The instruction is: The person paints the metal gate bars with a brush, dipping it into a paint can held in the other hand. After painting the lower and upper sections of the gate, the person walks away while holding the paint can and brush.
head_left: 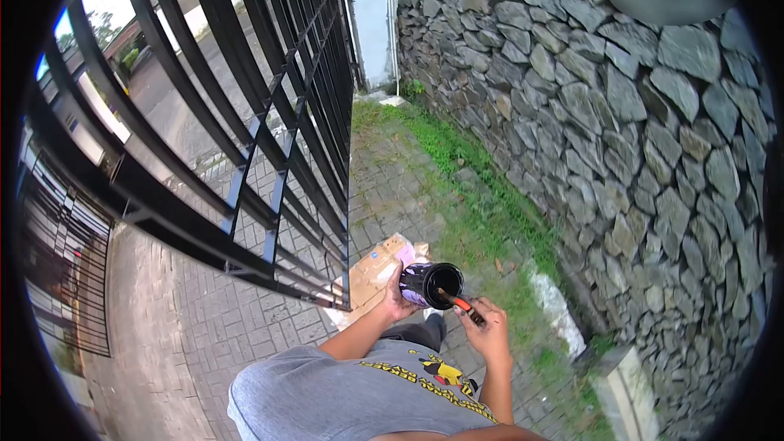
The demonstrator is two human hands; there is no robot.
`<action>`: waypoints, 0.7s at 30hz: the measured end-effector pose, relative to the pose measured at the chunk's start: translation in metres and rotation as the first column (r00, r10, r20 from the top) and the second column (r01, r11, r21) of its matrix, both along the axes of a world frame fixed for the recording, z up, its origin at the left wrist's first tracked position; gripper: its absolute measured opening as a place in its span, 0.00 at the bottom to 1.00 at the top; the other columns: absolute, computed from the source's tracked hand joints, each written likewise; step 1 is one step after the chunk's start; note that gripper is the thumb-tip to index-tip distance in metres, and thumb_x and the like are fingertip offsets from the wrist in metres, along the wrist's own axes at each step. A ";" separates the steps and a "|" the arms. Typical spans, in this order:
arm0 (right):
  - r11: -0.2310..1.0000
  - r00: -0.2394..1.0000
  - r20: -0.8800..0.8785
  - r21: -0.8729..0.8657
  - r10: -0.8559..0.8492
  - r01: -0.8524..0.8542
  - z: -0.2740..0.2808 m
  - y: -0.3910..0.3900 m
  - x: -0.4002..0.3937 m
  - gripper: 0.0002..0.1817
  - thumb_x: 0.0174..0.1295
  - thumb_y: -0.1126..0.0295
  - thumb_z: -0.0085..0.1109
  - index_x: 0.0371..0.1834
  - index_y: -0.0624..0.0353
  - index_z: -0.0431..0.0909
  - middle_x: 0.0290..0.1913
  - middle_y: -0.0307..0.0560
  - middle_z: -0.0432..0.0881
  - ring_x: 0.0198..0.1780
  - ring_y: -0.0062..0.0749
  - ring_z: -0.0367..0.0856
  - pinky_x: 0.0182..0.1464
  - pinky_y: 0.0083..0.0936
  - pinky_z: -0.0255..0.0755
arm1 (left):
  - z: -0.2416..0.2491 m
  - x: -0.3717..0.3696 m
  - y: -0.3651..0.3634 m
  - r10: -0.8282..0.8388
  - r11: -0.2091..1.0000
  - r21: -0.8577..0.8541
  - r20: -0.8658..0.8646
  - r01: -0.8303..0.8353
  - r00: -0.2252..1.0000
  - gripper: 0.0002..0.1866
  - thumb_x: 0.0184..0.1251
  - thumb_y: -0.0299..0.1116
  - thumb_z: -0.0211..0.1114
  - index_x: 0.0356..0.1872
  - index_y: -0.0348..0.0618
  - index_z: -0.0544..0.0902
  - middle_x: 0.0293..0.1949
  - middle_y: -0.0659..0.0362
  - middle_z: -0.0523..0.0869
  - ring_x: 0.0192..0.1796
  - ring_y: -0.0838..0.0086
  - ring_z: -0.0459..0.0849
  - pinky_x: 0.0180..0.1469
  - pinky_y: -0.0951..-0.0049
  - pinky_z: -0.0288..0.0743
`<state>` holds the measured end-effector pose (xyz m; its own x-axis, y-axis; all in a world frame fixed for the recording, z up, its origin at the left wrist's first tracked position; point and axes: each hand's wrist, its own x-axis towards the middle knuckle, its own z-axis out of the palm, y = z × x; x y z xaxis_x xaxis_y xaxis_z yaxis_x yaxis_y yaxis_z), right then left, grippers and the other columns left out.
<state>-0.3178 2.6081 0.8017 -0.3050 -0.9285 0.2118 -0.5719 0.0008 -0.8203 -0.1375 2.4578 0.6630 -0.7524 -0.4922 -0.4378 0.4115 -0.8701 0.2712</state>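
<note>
My left hand (395, 297) is wrapped round the side of a paint can (416, 284), which is tilted so its dark mouth faces me. Black paint coats the can's inside and has run down its outer wall. In my right hand (488, 330) is a paintbrush (465, 305) with an orange and black handle. The brush's head reaches into the mouth of the can; its tip is hard to make out against the dark inside. Both hands are in front of my body at waist height.
A black metal barred gate (273, 126) rises close on the left. A paint-marked cardboard sheet (367, 273) lies on the paving at its foot. A rough stone wall (604, 139) runs along the right, with grass (482, 196) and a concrete block (625, 388) below it.
</note>
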 end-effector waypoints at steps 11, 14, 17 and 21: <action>0.986 0.977 -0.183 -0.107 0.105 -0.126 0.016 -0.194 -0.092 0.14 0.58 0.69 0.71 0.47 0.60 0.86 0.33 0.52 0.83 0.29 0.46 0.81 0.31 0.34 0.73 | 0.015 -0.080 -0.167 0.221 0.970 -0.127 0.089 -0.209 0.971 0.52 0.62 0.81 0.42 0.68 0.43 0.75 0.63 0.53 0.82 0.65 0.57 0.80 0.69 0.42 0.67; 0.985 0.984 -0.056 -0.012 0.171 -0.172 0.018 -0.239 -0.089 0.14 0.58 0.68 0.71 0.45 0.61 0.86 0.34 0.56 0.84 0.31 0.51 0.82 0.34 0.38 0.75 | 0.006 -0.074 -0.194 0.306 0.942 -0.164 0.069 -0.292 0.950 0.51 0.63 0.80 0.43 0.68 0.42 0.75 0.61 0.51 0.83 0.61 0.56 0.83 0.66 0.42 0.71; 0.948 0.949 -0.071 -0.058 0.309 -0.313 0.005 -0.292 -0.098 0.13 0.59 0.66 0.70 0.42 0.62 0.86 0.35 0.57 0.85 0.32 0.54 0.83 0.34 0.38 0.76 | 0.021 -0.070 -0.210 0.384 0.919 -0.135 0.099 -0.369 0.918 0.48 0.65 0.77 0.45 0.65 0.42 0.76 0.61 0.51 0.84 0.61 0.57 0.83 0.65 0.46 0.73; 0.896 0.898 0.013 -0.084 0.439 -0.437 -0.008 -0.362 -0.113 0.12 0.60 0.66 0.68 0.39 0.64 0.85 0.36 0.58 0.85 0.35 0.56 0.84 0.35 0.37 0.76 | 0.013 -0.078 -0.253 0.451 0.886 -0.181 0.117 -0.427 0.885 0.46 0.66 0.75 0.47 0.65 0.41 0.77 0.60 0.51 0.84 0.62 0.58 0.83 0.66 0.51 0.74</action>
